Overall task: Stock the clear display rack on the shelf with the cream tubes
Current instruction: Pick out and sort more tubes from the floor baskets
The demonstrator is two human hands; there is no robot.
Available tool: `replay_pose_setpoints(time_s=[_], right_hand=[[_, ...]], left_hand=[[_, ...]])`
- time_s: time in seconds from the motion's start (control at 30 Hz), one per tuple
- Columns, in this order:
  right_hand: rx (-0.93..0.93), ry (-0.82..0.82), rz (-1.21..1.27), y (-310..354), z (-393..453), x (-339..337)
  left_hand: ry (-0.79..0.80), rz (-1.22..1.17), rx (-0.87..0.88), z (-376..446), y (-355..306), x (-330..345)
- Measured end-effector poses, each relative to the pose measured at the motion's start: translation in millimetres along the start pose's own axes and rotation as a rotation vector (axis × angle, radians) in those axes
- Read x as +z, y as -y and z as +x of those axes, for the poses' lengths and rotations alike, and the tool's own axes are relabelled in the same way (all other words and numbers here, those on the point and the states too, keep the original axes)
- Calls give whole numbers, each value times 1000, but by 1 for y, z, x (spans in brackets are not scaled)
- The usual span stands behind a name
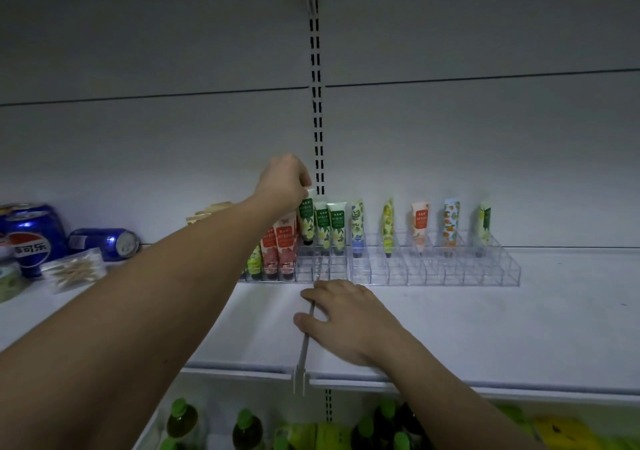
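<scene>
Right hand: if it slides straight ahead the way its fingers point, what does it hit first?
Probably the front wall of the clear rack. The right hand rests flat on the shelf, fingers pointing up-left towards the rack, with only bare shelf between. Depth is hard to judge.

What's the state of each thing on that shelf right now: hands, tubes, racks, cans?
left hand: pinching the top of a green tube
green tube: upright, at a back slot of the left rack
right hand: flat on the shelf, holding nothing
left rack: partly filled
right rack: five tubes in back row, front slots empty
upright can: standing
second can: lying on its side
</scene>
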State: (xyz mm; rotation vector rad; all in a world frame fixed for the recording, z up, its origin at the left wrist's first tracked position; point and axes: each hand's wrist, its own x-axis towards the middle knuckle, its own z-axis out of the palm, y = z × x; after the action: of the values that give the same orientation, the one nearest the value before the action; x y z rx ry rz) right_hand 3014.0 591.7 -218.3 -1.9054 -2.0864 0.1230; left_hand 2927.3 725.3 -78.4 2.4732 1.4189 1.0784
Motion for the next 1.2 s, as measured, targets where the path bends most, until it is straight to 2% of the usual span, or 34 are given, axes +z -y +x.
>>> replay_pose_setpoints(time_s=[0.5,0.8,0.97,1.2], right_hand=[[-16,-23,8,0,1,0],[1,-23,26,0,-1,-2],[20,-22,35,6,-5,-7],[66,-81,59,20,-17,-17]], left_hand=[[32,115,32,2,14,25],[61,251,136,-9,11,12],[51,251,138,-48,18,-11],[56,63,84,-152,50,-42]])
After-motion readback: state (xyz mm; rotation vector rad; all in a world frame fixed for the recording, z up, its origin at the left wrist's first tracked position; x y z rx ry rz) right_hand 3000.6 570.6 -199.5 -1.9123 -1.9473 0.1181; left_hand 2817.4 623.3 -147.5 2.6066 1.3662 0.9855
